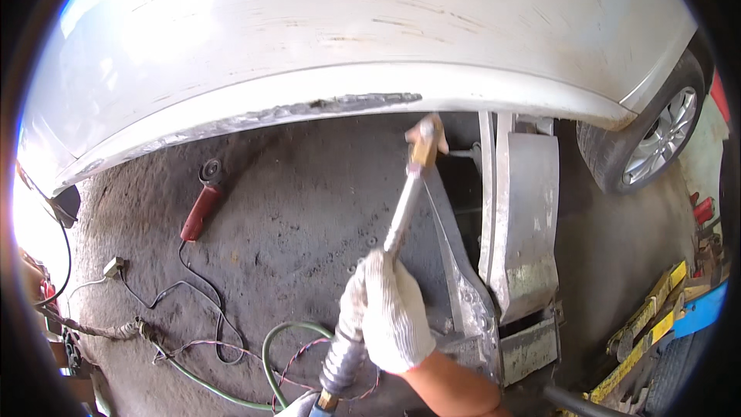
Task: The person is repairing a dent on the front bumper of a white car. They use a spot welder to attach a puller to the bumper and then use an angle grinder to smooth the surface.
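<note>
My right hand (395, 310), in a white knit glove, is closed around the shaft of a slide-hammer dent puller (404, 208). The puller slants up and away, its copper-coloured tip (425, 147) just below the car's sill and apart from it. Below the right hand, a ridged metal section runs down to a blue handle at the lower edge. My left hand (299, 405), also gloved, is closed at that handle, mostly cut off by the frame. Above the tip, the white sill (309, 106) carries a long, dented strip of bare grey metal.
A red angle grinder (202, 212) lies on the dark floor (285, 208) at left, its cord trailing. A green hose (270, 347) and wires curl nearby. A grey metal lift arm (532, 216) stands right of the puller. Farther right are a wheel (656, 139) and yellow-and-blue equipment (656, 309).
</note>
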Demonstrator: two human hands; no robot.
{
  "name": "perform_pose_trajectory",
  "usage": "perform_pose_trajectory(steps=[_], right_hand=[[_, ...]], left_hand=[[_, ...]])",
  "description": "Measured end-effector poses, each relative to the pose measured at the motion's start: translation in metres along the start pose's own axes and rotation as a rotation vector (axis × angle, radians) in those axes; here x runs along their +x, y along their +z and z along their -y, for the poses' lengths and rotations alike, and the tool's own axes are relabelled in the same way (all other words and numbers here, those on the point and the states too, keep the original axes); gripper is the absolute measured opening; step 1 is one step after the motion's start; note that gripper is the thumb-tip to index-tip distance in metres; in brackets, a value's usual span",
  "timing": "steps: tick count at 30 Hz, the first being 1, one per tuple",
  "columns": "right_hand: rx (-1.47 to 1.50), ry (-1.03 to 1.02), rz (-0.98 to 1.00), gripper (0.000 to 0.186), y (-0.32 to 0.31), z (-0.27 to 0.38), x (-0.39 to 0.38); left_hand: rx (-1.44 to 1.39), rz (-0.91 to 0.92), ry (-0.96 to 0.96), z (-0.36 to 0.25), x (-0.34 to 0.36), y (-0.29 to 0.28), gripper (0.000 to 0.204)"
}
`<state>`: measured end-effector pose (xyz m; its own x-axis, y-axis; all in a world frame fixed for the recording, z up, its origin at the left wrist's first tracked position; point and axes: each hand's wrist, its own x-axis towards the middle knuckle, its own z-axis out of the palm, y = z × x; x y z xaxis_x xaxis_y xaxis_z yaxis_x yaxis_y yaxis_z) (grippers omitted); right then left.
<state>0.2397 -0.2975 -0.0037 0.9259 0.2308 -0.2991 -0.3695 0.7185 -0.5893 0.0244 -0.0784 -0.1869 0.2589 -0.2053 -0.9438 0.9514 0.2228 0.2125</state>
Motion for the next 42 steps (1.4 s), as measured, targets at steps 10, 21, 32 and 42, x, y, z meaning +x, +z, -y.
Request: perform_pose_trajectory(steps=[10, 21, 32, 42], right_hand=[[0.059, 0.079, 0.238, 0.020, -0.012, -0.001, 0.010], [-0.018, 0.047, 0.220, 0.025, -0.001, 0.008, 0.015], [-0.013, 0.089, 0.177, 0.028, 0.015, 0.016, 0.010], [-0.198, 0.273, 0.262, 0.023, 0.021, -0.006, -0.007]], left_hand=[[-0.039, -0.034, 0.018, -0.003, -0.001, 0.016, 0.050], [-0.048, -0.033, -0.029, -0.004, 0.003, 0.014, 0.057], [-0.050, 0.082, -0.143, -0.035, -0.055, 0.020, 0.016], [0.084, 0.210, -0.045, -0.029, -0.090, 0.021, 0.012]])
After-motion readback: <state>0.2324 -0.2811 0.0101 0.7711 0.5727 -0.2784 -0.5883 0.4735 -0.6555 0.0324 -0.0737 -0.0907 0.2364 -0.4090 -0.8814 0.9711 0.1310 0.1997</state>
